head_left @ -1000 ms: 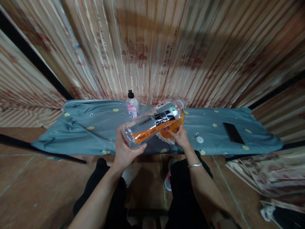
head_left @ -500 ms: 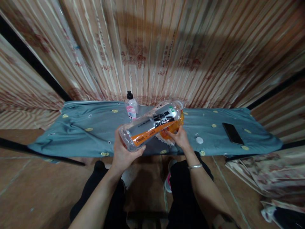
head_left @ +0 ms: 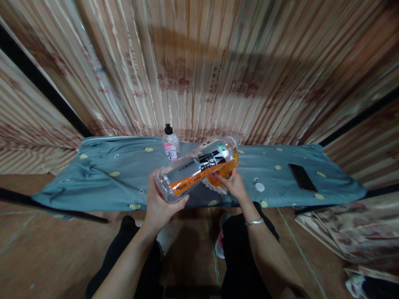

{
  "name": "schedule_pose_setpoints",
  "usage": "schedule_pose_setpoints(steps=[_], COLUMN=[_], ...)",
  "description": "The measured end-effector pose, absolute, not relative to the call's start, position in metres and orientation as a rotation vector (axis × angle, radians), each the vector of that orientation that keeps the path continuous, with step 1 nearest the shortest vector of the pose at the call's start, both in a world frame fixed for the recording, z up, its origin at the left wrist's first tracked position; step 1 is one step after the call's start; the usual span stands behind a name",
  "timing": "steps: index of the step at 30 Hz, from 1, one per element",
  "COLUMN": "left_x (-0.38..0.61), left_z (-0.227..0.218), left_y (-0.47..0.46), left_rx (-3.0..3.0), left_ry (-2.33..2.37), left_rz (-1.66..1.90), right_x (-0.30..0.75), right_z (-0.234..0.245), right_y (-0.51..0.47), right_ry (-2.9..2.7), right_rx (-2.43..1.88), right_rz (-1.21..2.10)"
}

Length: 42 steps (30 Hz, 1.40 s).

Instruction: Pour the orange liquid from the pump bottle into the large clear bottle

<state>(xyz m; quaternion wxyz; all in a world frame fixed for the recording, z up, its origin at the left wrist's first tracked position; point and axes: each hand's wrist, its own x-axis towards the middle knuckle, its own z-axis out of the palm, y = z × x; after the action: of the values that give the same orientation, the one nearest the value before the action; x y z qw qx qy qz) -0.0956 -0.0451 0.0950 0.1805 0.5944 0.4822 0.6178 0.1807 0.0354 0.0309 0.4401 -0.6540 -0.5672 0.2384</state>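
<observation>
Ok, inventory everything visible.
Large bottle: one, clear, orange label, centre
Orange item: one, orange, centre
Fringe: one, white, centre
Small bottle: one, clear, rear
Disc: one, white, right
Phone: one, black, far right
Cloth: one, teal, beneath
Curtains: several, beige, background
Poles: several, black, sides
Floor: one, brown, below
Bundle: one, dark, lower right
Trousers: one, black, below
Shoes: two, pale, below
Bracelet: one, silver, right wrist
Left hand: one, on large bottle
Right hand: one, on orange item

shiny silver bracelet (head_left: 254, 222), black trousers (head_left: 240, 257), pink-trimmed whitish shoe (head_left: 219, 250)
</observation>
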Motion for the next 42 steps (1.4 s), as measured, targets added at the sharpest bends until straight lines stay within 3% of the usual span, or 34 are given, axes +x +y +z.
schedule_pose_setpoints(steps=[42], left_x=[-0.0926], left_z=[0.1019], left_y=[-0.0460], left_rx=[1.588], left_ry=[1.348], left_rz=[1.724], right_x=[0.1811], right_z=[0.0303], right_y=[0.0362], right_ry=[-1.411], right_rx=[-1.598], right_rz=[0.595])
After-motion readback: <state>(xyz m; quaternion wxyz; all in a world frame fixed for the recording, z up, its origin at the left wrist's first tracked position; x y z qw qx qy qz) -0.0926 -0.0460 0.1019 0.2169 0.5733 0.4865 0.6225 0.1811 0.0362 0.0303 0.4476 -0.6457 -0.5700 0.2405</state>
